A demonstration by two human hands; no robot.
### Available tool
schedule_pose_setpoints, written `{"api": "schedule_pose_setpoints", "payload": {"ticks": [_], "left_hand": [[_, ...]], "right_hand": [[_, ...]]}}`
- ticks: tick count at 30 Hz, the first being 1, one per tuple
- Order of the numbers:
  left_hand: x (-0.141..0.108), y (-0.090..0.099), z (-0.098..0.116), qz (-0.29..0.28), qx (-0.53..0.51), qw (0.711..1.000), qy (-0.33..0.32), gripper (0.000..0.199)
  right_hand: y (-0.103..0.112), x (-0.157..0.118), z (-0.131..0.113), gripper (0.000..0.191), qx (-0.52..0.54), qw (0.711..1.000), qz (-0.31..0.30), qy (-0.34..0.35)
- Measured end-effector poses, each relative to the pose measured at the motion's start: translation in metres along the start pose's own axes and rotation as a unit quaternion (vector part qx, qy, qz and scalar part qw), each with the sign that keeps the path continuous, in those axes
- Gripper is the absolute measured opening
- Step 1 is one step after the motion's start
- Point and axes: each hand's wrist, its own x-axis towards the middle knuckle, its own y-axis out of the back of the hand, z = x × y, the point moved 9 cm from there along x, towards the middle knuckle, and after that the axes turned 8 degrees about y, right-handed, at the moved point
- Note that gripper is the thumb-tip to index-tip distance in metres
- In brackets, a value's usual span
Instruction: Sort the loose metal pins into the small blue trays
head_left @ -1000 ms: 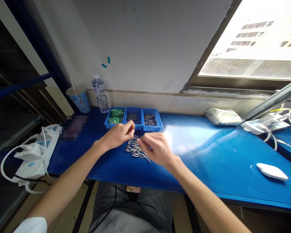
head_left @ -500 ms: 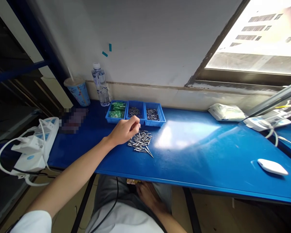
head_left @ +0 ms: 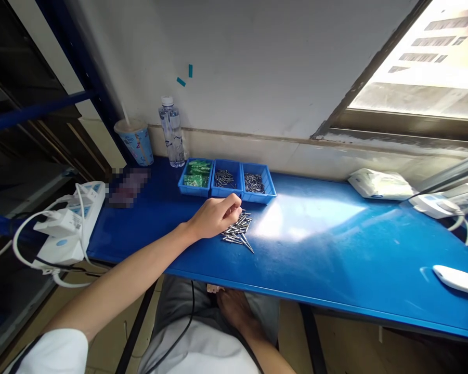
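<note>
My left hand is closed, fingers curled with the tips at the far side of a pile of slim silver metal pins on the blue table. Whatever its fingers pinch is hidden. Just behind the pile stand three joined blue bins: the left bin has green packets, while the middle bin and the right bin contain small dark metal pieces. Down in my lap, below the table edge, lies my right hand. Its fingers are mostly hidden, beside a small pinkish object that is hard to make out.
A water bottle and a patterned cup with a straw stand by the wall. Power strips with cables hang over the left end. Farther right are a white soft pack and a white mouse-like object.
The view has turned a little left, so everything sits further right. My closed left hand has shifted slightly right and nearer me, covering more of the pin pile. My right hand stays in the lap.
</note>
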Motion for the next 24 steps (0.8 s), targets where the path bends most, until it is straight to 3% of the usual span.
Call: {"api": "schedule_pose_setpoints", "payload": {"ticks": [6, 9, 11, 14, 16, 19, 21, 23, 24], "left_hand": [[-0.001, 0.001, -0.001, 0.001, -0.01, 1.0, 0.001, 0.012], [-0.001, 0.001, 0.0, 0.003, -0.013, 1.0, 0.001, 0.011], [-0.001, 0.0, -0.001, 0.004, -0.017, 1.0, 0.004, 0.01], [-0.001, -0.002, -0.004, 0.0, -0.032, 0.999, 0.013, 0.01], [0.0, -0.004, -0.005, -0.008, -0.048, 0.999, 0.021, 0.01], [0.0, -0.004, -0.005, -0.012, -0.07, 0.997, 0.032, 0.012], [0.001, -0.003, -0.003, -0.011, -0.073, 0.997, 0.033, 0.011], [0.0, 0.0, -0.002, -0.009, -0.07, 0.997, 0.031, 0.01], [0.0, 0.001, -0.002, -0.009, -0.071, 0.997, 0.03, 0.009]], "right_hand": [[0.004, -0.006, -0.001, 0.039, -0.025, 1.0, -0.004, 0.007], [0.026, -0.019, -0.024, 0.031, -0.041, 0.991, 0.089, 0.093], [0.056, -0.046, -0.064, 0.032, -0.042, 0.951, 0.204, 0.23], [0.108, -0.085, -0.11, 0.032, -0.031, 0.922, 0.249, 0.294], [0.166, -0.106, -0.136, 0.036, -0.035, 0.9, 0.302, 0.312], [0.267, -0.125, -0.154, 0.033, -0.008, 0.817, 0.444, 0.368], [0.313, -0.102, -0.133, 0.022, 0.0, 0.833, 0.48, 0.277], [0.333, -0.068, -0.102, 0.009, -0.017, 0.867, 0.474, 0.153], [0.334, -0.053, -0.087, 0.014, -0.009, 0.88, 0.462, 0.115]]}}
